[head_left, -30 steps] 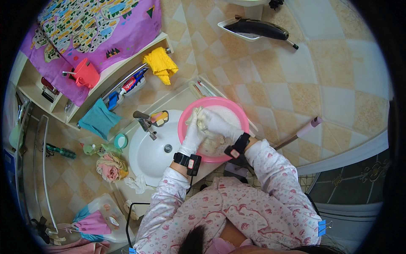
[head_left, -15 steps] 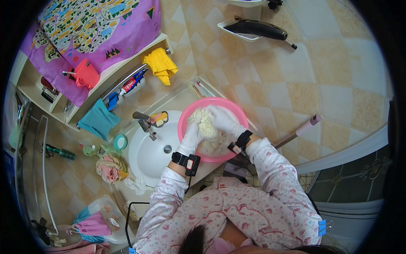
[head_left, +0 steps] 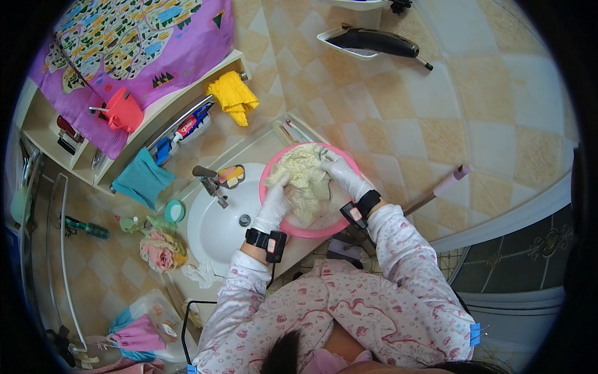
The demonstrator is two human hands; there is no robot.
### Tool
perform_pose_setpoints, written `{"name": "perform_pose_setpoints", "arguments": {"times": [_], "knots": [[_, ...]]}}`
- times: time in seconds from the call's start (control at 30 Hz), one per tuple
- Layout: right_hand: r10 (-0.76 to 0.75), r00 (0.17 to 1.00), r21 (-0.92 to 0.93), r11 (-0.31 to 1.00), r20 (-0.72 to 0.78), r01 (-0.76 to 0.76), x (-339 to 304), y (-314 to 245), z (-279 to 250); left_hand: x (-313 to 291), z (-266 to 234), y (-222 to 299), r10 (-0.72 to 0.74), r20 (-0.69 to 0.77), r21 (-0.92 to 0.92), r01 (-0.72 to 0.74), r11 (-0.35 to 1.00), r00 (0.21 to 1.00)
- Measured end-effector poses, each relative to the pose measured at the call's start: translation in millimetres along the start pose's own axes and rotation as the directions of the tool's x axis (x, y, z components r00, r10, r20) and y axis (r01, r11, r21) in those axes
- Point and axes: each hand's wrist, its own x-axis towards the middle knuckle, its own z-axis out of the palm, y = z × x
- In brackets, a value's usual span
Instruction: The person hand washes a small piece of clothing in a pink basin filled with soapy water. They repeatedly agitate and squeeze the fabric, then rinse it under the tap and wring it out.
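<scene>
- Far left, a teal cloth (head_left: 142,181) is draping off the shelf edge, and a pink-and-green bundle of rags (head_left: 161,248) is sitting on the counter below it; what's inside that bundle is hard to make out.
- Moving in, the white sink (head_left: 215,227) is lying open, its tap (head_left: 208,182) poking out over the bowl with a small soap dish just beside it.
- The left hand (head_left: 274,202), in a white glove, is pressing down on the near-left edge of the cream cloth (head_left: 303,181); the fingers are curling onto the fabric, gripping it.
- That cream cloth is bunched in the pink basin (head_left: 339,163), which is resting on the counter, overlapping the sink's right rim. Its long axis is running from upper left to lower right, the lower end trailing toward the person. Folds are hiding its full shape.
- The right hand (head_left: 341,174), also gloved, is clutching the cloth's far-right side; fingertips are buried in the folds.
- Both wrists are wearing black bands.
- Further right, a pink-handled stick (head_left: 436,192) is lying on the tiled floor, its lower end cut off behind the sleeve.
</scene>
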Motion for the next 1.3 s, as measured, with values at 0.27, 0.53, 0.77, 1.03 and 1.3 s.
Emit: {"name": "perform_pose_setpoints", "arguments": {"times": [0.27, 0.53, 0.77, 1.03, 1.3], "knots": [[-0.341, 0.881, -0.559, 0.682, 0.329, 0.472, -34, 13, 56, 54, -29, -29, 0.089, 0.413, -0.278, 0.033, 0.96, 0.906], [-0.523, 0.828, -0.538, 0.647, 0.203, 0.541, -21, 15, 47, 67, -28, -51, 0.201, 0.251, -0.085, -0.185, 0.979, 0.947], [-0.18, 0.895, -0.522, 0.85, -0.408, -0.067, 4, 43, 13, 46, -34, -38, 0.294, 0.262, 0.52, -0.39, 0.76, 0.919], [-0.159, 0.963, 0.452, 0.891, 0.218, 0.045, -3, 32, 13, 31, -3, -49, 0.236, 0.199, -0.109, -0.218, 0.97, 0.951], [-0.488, 0.856, -0.486, 0.714, 0.171, 0.504, -30, 23, 64, 58, -34, -45, 0.319, 0.149, 0.165, -0.342, 0.925, 0.936]]}}
